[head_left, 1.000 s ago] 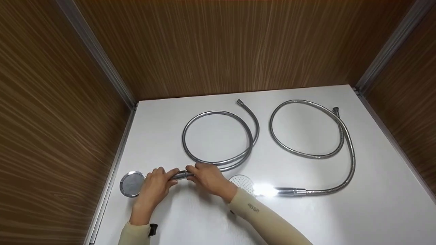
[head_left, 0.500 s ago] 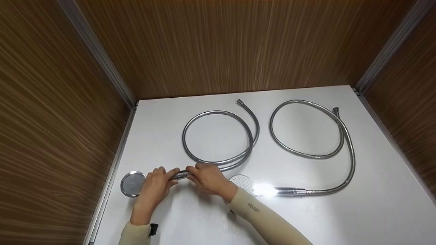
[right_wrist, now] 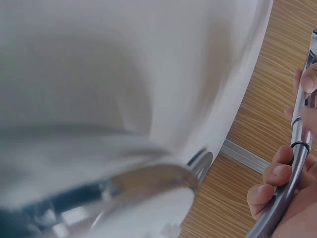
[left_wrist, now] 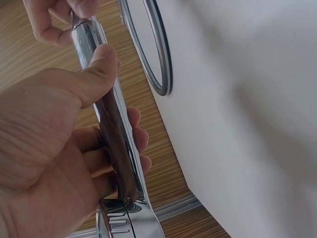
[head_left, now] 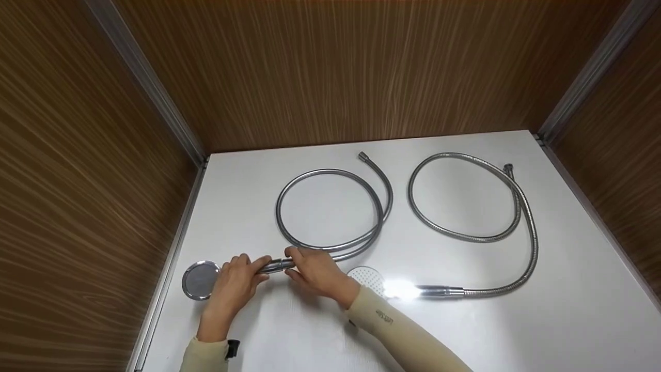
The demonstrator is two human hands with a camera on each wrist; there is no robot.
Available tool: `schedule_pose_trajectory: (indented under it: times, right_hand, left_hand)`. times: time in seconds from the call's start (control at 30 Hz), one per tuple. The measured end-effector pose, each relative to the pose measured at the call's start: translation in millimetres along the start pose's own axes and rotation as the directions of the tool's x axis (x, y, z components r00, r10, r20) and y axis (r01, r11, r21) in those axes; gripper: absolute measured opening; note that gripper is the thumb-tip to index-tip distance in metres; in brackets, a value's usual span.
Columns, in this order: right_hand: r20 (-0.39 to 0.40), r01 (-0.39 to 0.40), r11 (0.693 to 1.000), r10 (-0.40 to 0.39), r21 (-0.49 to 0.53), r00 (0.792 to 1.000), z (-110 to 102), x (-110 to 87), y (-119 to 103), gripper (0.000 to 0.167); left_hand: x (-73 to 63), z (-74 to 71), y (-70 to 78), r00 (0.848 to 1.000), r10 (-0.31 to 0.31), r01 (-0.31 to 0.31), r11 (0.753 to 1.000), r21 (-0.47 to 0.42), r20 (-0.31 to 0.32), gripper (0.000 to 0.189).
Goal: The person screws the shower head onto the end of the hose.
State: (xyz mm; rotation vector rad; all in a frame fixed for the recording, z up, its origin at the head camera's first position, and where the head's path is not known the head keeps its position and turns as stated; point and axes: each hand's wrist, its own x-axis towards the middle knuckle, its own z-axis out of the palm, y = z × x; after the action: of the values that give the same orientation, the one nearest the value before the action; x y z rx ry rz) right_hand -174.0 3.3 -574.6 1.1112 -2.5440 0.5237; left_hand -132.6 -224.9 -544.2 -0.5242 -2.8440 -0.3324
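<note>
My left hand (head_left: 236, 281) grips the chrome handle of a hand shower (head_left: 200, 280), whose round grey face sticks out to the left. In the left wrist view, the thumb lies along the shiny handle (left_wrist: 119, 144) and the fingers wrap behind it. My right hand (head_left: 317, 271) holds the end of a smooth grey shower hose (head_left: 330, 170) where it meets the handle. From the right wrist, curled fingers (right_wrist: 277, 173) show around the hose, just below a dark ring at the joint. Inside the joint, the thread is hidden.
A second hand shower (head_left: 365, 278), with a white dotted face, lies right of my right forearm, joined to a ribbed metal hose (head_left: 534, 243) looped at the right. Wood-grain panels (head_left: 330, 72) enclose the white tabletop (head_left: 232, 206) at back and sides.
My right hand's fingertips have shifted slightly right and spread a little, showing more of the chrome joint. The left hand stays on the handle; the hoses lie as before.
</note>
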Motion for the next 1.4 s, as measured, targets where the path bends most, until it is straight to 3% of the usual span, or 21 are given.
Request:
schedule_pose_trajectory:
  times: [0.5,1.4]
  right_hand:
    - [0.021,0.021,0.999,-0.020,-0.030,1.000,1.0,1.6,1.4,0.025]
    - [0.015,0.013,0.999,-0.012,-0.048,1.000,-0.4,2.0,-0.9,0.025]
  left_hand:
    - [0.1,0.4,0.0,1.000,0.008,-0.008,1.000,0.014,-0.004,0.036]
    - [-1.2,0.4,1.7,0.999,0.023,-0.022,0.999,0.037,-0.040,0.036]
